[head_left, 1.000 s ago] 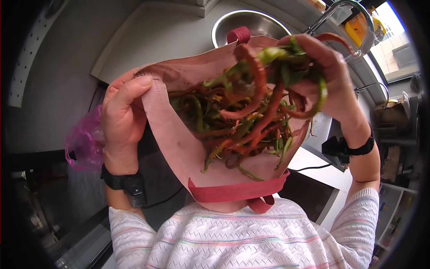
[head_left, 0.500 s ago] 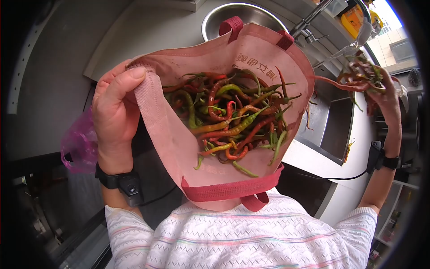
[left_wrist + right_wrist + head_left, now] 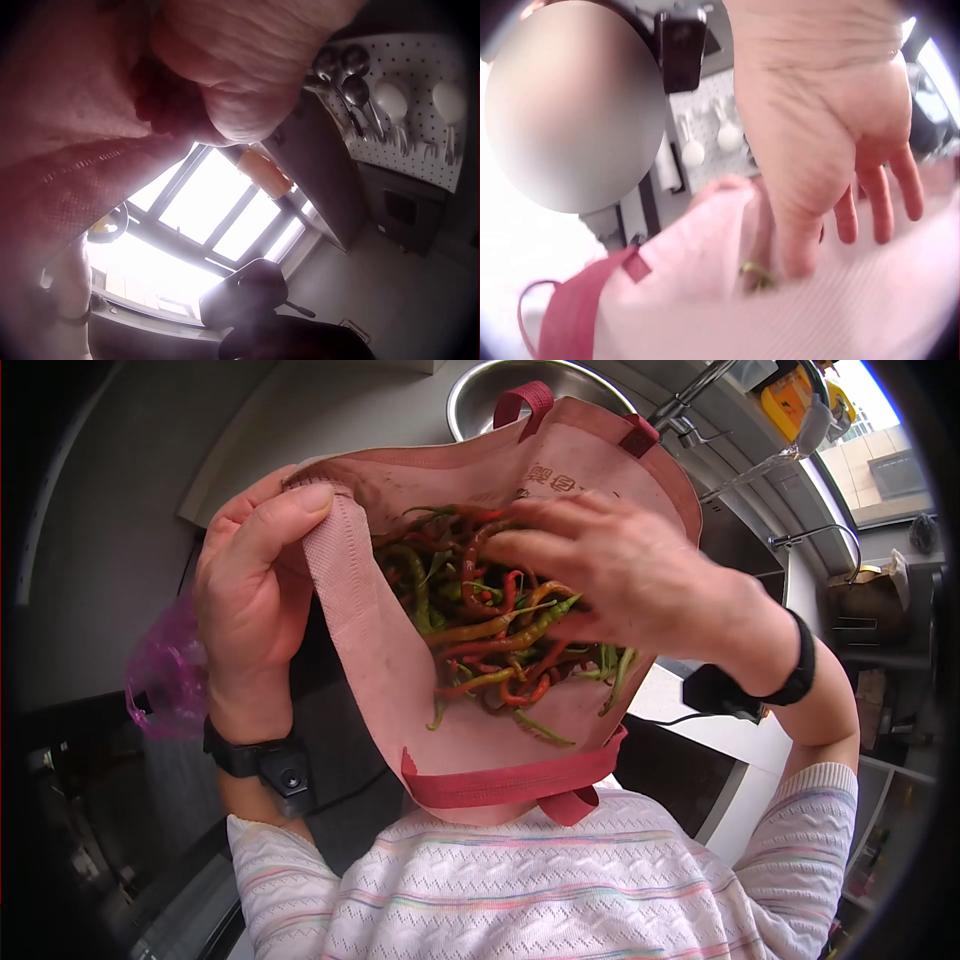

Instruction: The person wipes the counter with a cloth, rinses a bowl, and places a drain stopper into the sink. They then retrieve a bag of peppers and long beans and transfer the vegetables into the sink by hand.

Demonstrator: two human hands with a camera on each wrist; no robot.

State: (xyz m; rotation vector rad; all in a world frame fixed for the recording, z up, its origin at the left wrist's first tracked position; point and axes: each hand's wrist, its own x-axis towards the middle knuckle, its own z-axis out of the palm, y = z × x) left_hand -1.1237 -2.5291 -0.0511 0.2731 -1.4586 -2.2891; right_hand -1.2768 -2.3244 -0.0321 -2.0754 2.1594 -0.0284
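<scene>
A pink cloth bag point(image 3: 372, 650) with dark red handles hangs wide open in front of the body. Inside lies a heap of long red and green chili peppers point(image 3: 500, 645). My left hand point(image 3: 262, 575) grips the bag's left edge, thumb over the rim. Over the right part of the heap, my right hand point(image 3: 640, 575) reaches in with fingers spread and slightly bent, blurred by motion. In the right wrist view that hand point(image 3: 821, 142) points down into the bag point(image 3: 697, 240), its fingers apart and nothing between them. The bag and palm fill much of the left wrist view.
Behind the bag stands a steel bowl point(image 3: 475, 400). A faucet point(image 3: 690, 395) runs water at the right, above the sink. A purple plastic bag point(image 3: 165, 675) hangs left of my left arm. Ladles and spoons point(image 3: 391, 101) hang on a pegboard.
My right hand carried a bunch of peppers out to the right over the sink, and is now back over the bag without it. The left hand keeps its grip on the rim.
</scene>
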